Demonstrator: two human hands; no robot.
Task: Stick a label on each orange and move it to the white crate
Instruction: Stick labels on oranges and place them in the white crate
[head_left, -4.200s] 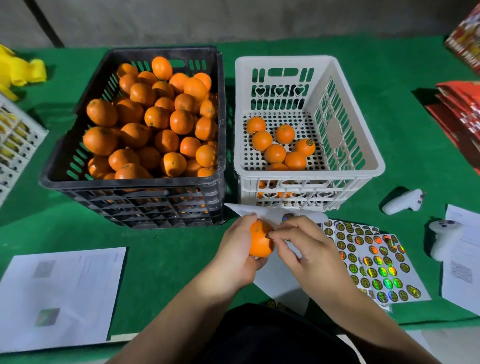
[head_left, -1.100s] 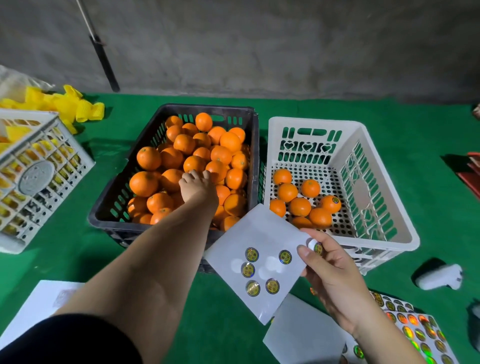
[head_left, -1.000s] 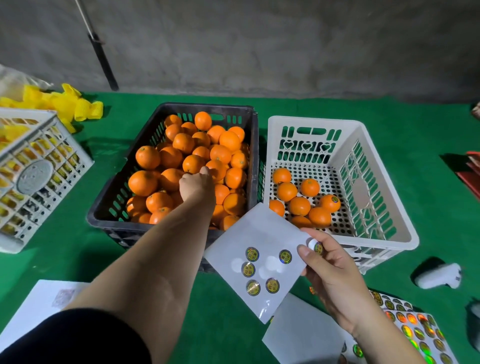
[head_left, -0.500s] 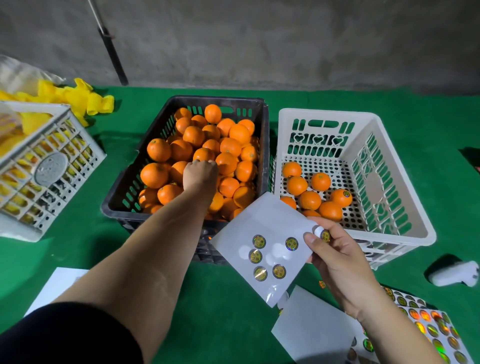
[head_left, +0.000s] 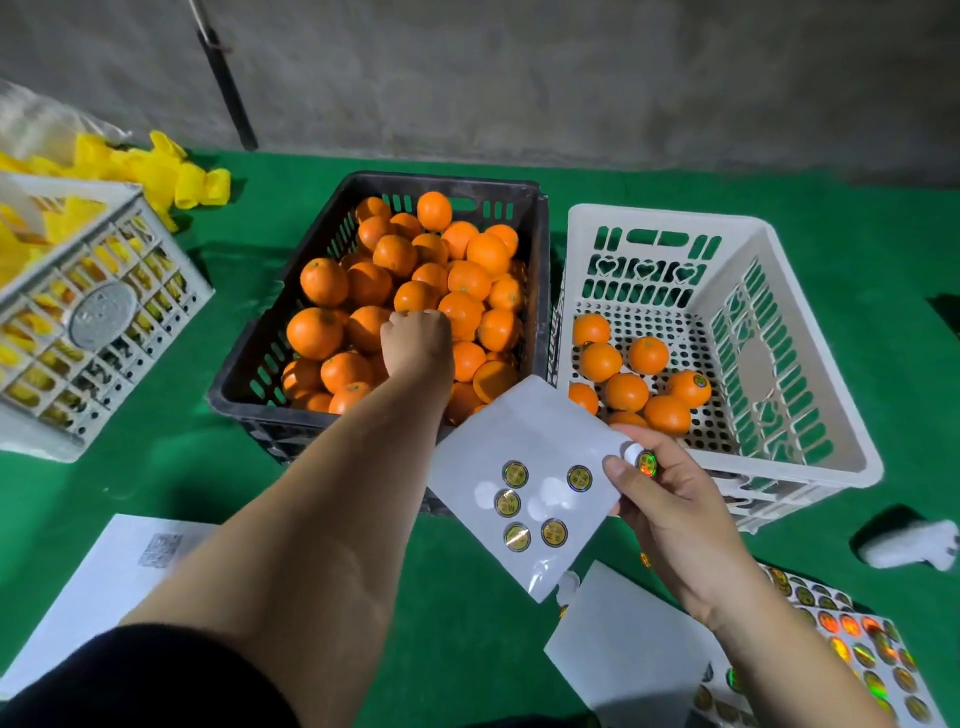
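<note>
Nearest the camera, a full sheet of shiny labels (head_left: 852, 660) lay at the lower right of the green table (head_left: 171, 478), partly under a blank white backing sheet (head_left: 623, 654). A printed paper (head_left: 119, 577) lay at the lower left, half hidden by the left forearm.

Just beyond, the right hand (head_left: 670, 499) held a sticker sheet (head_left: 524, 483) above the table, its thumb pressed on the sheet's right edge and its fingers curled behind. Five round gold labels remained on that sheet, and a loose label (head_left: 645, 462) clung near the fingertips. A white handheld device (head_left: 914, 543) sat at the far right.

Further out, the left hand (head_left: 418, 343) reached into the black crate (head_left: 540, 291), knuckles up, its fingers bent down onto the piled oranges (head_left: 467, 280). Whether they had closed round one fruit cannot be told, since the back of the hand hid them.

Touching the black crate's right side stood the white crate (head_left: 810, 395), with about eight oranges on its perforated floor; one labelled orange (head_left: 688, 387) showed its sticker on top. At the left, a second white crate (head_left: 104, 317) held yellow items, with more yellow foam nets (head_left: 171, 171) behind it. A grey wall (head_left: 571, 78) and a dark leaning pole (head_left: 226, 83) closed the far edge.
</note>
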